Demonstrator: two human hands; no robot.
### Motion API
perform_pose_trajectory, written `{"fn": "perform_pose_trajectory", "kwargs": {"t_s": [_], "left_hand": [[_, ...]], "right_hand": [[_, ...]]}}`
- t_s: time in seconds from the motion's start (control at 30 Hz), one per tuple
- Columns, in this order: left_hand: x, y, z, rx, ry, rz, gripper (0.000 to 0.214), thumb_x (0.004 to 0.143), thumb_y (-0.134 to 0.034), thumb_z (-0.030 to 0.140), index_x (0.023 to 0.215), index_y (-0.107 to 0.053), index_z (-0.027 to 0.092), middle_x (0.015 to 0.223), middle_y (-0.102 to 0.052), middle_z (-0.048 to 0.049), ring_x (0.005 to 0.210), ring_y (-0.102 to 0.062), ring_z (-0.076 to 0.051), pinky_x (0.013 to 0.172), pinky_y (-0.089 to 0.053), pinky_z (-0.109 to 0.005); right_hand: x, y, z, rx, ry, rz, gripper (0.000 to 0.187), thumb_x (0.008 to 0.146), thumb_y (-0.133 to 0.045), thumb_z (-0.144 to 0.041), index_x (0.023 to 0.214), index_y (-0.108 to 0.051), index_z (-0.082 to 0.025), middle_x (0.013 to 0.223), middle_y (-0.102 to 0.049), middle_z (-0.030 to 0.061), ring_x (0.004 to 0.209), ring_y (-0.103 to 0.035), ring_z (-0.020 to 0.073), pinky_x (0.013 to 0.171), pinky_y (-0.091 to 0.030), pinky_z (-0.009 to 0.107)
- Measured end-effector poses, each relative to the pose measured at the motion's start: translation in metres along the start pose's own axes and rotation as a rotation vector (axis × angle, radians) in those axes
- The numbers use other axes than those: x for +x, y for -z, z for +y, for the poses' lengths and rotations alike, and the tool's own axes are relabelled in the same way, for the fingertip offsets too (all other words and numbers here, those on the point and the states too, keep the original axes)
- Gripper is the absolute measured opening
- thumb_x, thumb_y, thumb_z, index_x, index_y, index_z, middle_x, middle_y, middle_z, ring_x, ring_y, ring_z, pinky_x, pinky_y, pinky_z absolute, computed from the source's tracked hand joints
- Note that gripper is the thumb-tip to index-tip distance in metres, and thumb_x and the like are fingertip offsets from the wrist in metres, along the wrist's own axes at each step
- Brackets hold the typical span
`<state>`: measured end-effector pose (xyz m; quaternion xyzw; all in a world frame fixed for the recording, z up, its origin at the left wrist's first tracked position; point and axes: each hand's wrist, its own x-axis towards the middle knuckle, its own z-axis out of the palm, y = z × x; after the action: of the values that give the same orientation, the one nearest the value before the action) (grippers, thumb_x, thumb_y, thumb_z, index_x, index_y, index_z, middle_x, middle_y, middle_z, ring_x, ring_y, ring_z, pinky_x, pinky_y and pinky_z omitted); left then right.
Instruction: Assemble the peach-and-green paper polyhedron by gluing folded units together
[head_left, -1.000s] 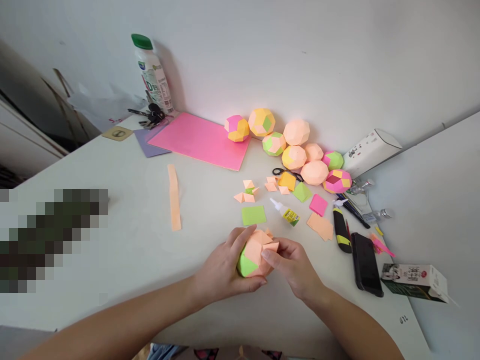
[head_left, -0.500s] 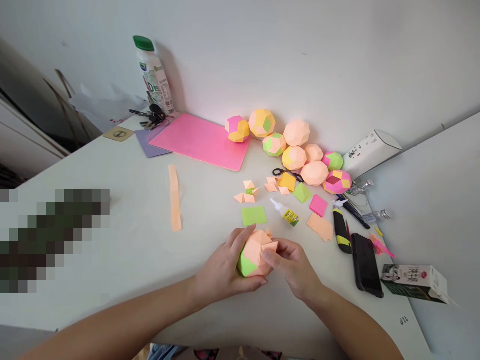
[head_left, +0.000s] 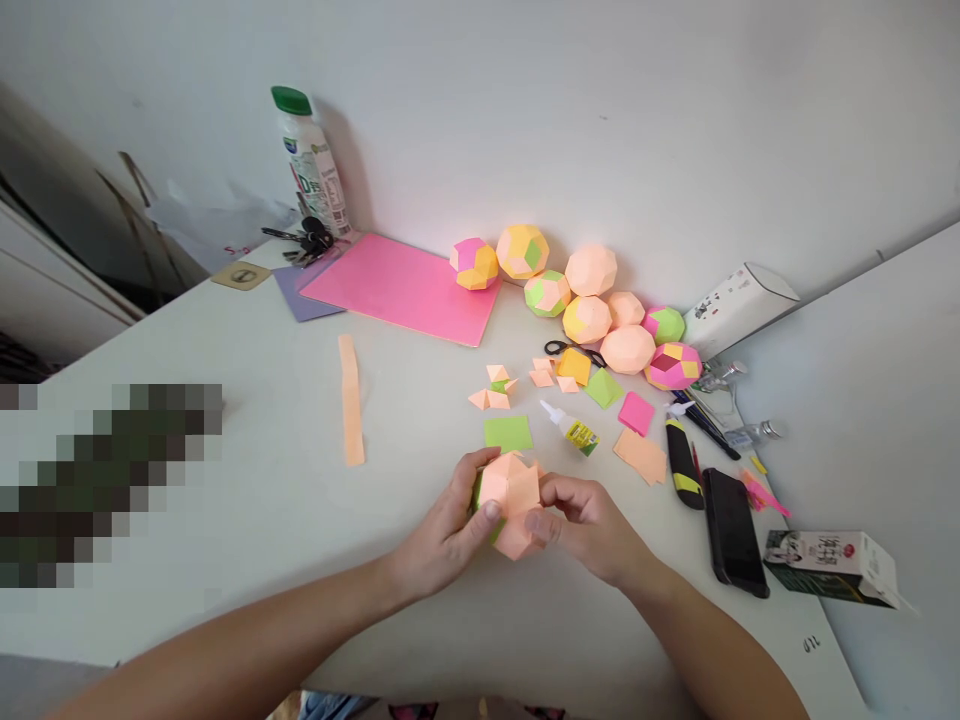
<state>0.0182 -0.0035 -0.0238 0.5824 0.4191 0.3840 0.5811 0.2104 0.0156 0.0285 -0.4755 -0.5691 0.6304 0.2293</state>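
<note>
Pale wall point(head_left: 480, 100), white tabletop point(head_left: 262, 520), soft light

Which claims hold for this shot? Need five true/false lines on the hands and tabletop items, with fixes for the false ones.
1. The left hand holds a faceted paper ball. True.
2. The right hand holds the glue bottle. False: its fingers are on the paper ball; the glue bottle lies on the table.
3. The phone lies between the black-and-yellow tool and the carton. True.
4. The scissors lie on the pink sheet. False: they lie to its right, partly hidden by orange paper.
5. Keys lie beside the green-capped bottle. True.
</note>
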Motion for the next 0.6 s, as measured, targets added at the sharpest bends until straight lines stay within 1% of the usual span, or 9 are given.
{"fn": "perform_pose_trajectory", "kwargs": {"t_s": [0.1,0.2,0.27,0.43,0.6], "left_hand": [[0.0005,0.001,0.0038,-0.004,0.062,0.019,0.057,0.094,-0.033,0.054,0.14,-0.024,0.022,0.145,-0.039,-0.013,0.132,-0.04,-0.026,0.107,-0.038,-0.044],[0.0015,0.0007,0.0048,0.051,0.042,0.029,0.057,0.094,-0.036,0.051,0.141,-0.025,0.022,0.146,-0.037,-0.0123,0.137,-0.033,-0.025,0.113,-0.03,-0.045],[0.0021,0.0005,0.0039,0.087,0.013,0.033,0.056,0.094,-0.038,0.05,0.141,-0.027,0.021,0.143,-0.04,-0.0127,0.134,-0.036,-0.025,0.112,-0.031,-0.044],[0.0032,0.0013,0.0,0.145,-0.075,0.013,0.049,0.094,-0.039,0.045,0.137,-0.033,0.022,0.131,-0.048,-0.0115,0.119,-0.048,-0.024,0.103,-0.041,-0.041],[0.0041,0.0022,-0.0017,0.156,-0.115,-0.015,0.049,0.094,-0.039,0.047,0.136,-0.034,0.023,0.125,-0.052,-0.0103,0.113,-0.052,-0.024,0.099,-0.043,-0.041]], "right_hand": [[0.0001,-0.0021,0.0004,-0.091,-0.013,-0.003,0.024,0.077,-0.07,-0.038,0.069,-0.059,-0.018,0.077,-0.057,0.0011,0.075,-0.05,0.016,0.071,-0.04,0.03],[0.0013,-0.005,0.0019,-0.12,-0.01,-0.013,0.023,0.076,-0.07,-0.036,0.066,-0.059,-0.018,0.073,-0.056,-0.0001,0.074,-0.05,0.0158,0.072,-0.039,0.029],[0.0021,-0.0062,0.0033,-0.115,-0.012,-0.007,0.023,0.075,-0.071,-0.036,0.066,-0.059,-0.018,0.073,-0.056,-0.0002,0.074,-0.05,0.0158,0.072,-0.039,0.029],[0.0029,-0.0058,0.0058,-0.067,-0.054,-0.018,0.025,0.073,-0.073,-0.039,0.065,-0.061,-0.018,0.071,-0.056,0.0,0.071,-0.05,0.0158,0.069,-0.04,0.03],[0.0027,-0.0045,0.0059,-0.019,-0.083,-0.046,0.029,0.071,-0.074,-0.043,0.063,-0.062,-0.018,0.071,-0.057,0.0008,0.071,-0.051,0.0166,0.069,-0.041,0.031]]}}
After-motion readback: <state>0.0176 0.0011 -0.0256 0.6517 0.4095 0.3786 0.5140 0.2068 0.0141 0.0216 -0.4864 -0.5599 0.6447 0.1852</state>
